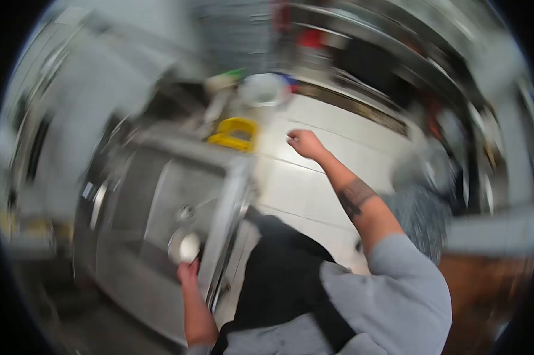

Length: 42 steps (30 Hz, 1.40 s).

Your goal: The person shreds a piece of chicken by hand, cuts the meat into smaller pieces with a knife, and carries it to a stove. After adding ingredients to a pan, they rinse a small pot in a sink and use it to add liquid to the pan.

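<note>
Head camera footage is badly smeared by motion, so shapes read better than details and no lettering or label can be made out anywhere. The person's left hand (189,273) is closed around the lower edge of a small round pale dish with a shiny metal rim (183,246), holding it up over the basin of a stainless steel sink (142,201). Just above that grip lies the sink's round drain (185,212), and right beside the grip runs the sink's bright front edge. The right hand (305,144) is stretched out well apart from the dish, at the end of a bare forearm with a dark tattoo band (354,197); its fingers are curled in to a loose fist, and nothing shows inside it. Under that fist lies a white tiled surface (314,189). Beyond it, towards the sink's far end, stands a yellow plastic frame-like object (234,133), and further on a round white tub (261,89). Closer in, below both hands, hang a black apron (279,278) and a grey sleeve (397,296).
</note>
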Available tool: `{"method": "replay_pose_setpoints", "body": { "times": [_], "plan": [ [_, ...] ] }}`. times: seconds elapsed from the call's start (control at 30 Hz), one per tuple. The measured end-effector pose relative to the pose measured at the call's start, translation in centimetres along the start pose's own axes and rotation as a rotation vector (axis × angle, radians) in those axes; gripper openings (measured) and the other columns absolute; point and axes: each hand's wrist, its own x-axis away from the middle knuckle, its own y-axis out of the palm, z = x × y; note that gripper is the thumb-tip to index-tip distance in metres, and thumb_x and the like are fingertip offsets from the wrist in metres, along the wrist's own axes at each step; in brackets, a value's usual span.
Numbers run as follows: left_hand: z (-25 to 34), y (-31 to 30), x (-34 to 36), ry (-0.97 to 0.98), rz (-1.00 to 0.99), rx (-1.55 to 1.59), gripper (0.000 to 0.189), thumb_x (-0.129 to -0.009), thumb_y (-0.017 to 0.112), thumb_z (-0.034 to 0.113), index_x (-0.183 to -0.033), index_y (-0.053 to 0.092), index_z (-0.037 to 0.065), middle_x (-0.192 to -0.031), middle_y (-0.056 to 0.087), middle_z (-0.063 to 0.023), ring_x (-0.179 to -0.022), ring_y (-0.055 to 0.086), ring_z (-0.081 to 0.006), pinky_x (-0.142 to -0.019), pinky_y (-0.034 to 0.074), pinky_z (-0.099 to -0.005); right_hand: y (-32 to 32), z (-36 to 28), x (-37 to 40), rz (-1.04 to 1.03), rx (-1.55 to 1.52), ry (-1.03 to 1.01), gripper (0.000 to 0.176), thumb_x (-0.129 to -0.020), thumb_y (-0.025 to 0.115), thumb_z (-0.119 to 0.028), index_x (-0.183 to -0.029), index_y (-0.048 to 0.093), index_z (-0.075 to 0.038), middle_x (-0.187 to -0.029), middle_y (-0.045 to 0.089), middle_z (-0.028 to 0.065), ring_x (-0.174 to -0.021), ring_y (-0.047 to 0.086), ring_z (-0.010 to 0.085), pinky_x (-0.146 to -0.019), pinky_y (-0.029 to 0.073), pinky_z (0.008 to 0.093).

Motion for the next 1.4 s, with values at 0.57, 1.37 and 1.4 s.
{"method": "replay_pose_setpoints", "body": {
  "times": [0.57, 1.37, 1.4],
  "plan": [
    [2.5, 6.2, 6.7, 0.008, 0.520, -0.318, 0.024, -0.085, 0.061, 0.003, -0.103, 0.059, -0.013, -0.082, 0.072, -0.0233, -0.059, 0.074, -0.0284, -0.049, 0.060, -0.0381, 43.2, -57.1, -21.1, -0.080, 0.338, -1.363, 0.057, -0.092, 0.057, -0.011, -0.146, 0.047, 0.004, -0.148, 0.050, 0.0194, -0.139, 0.047, 0.0344, -0.114, 0.043, 0.0432],
    [28.3, 6.9, -7.4, 0.574, 0.268, -0.199, 0.037, -0.087, 0.073, 0.016, -0.115, 0.063, -0.006, -0.103, 0.072, -0.0213, -0.087, 0.076, -0.0293, -0.067, 0.060, -0.0402, 37.4, -54.2, -11.4, -0.999, 0.342, -1.123, 0.030, -0.096, 0.071, -0.027, -0.117, 0.073, -0.007, -0.104, 0.076, 0.0175, -0.100, 0.072, 0.0337, -0.087, 0.057, 0.0448],
    [27.3, 7.0, -8.3, 0.836, 0.474, -0.137, 0.044, -0.088, 0.077, 0.023, -0.121, 0.062, -0.003, -0.113, 0.071, -0.0202, -0.100, 0.075, -0.0289, -0.078, 0.061, -0.0431, 37.4, -55.2, -10.8, -1.008, 0.346, -1.133, 0.030, -0.096, 0.071, -0.027, -0.117, 0.073, -0.007, -0.104, 0.076, 0.0175, -0.100, 0.072, 0.0337, -0.087, 0.057, 0.0448]
  ]
}}
